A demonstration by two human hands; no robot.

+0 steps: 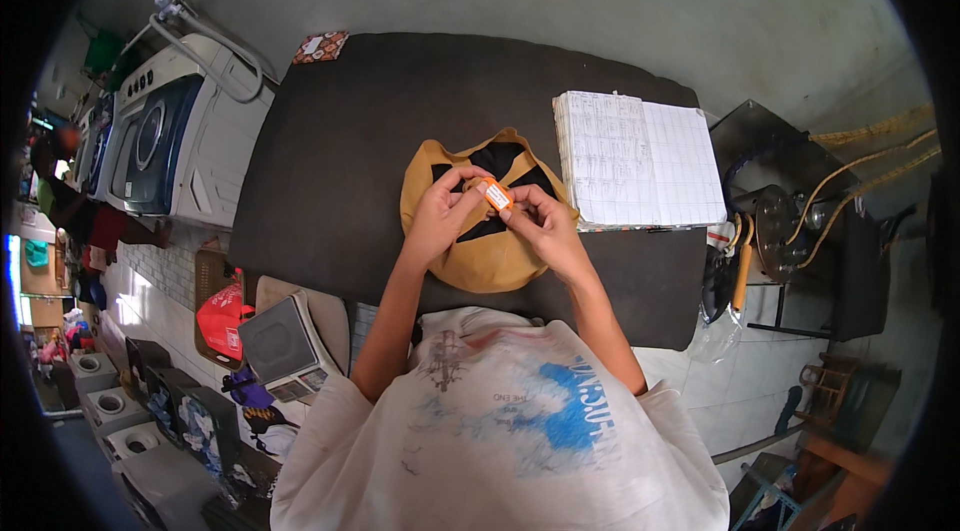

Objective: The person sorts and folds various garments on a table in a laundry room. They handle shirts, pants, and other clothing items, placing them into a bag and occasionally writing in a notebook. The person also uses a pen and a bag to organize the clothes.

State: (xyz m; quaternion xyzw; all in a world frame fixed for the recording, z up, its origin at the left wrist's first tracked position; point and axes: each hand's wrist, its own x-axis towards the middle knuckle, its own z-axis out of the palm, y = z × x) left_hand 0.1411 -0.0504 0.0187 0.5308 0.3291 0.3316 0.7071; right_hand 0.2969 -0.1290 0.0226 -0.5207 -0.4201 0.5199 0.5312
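A mustard-yellow and black cloth bag (480, 261) lies gathered on the dark padded table (322, 171), right in front of me. Above its middle, my left hand (448, 210) pinches the upper left side of a small orange tag (496, 195) that bears a white label with writing. My right hand (541, 222) grips the tag's lower right side between thumb and fingers. Both hands rest close over the cloth, and the folds beneath my fingers are partly hidden.
An open ledger (637, 163) with handwritten pages lies right of the bag. A patterned booklet (321, 48) is at the table's far left corner. Washing machines (161, 133) and another person (82, 208) are at left, a digital scale (281, 343) at near left, a clothes iron (720, 276) at right.
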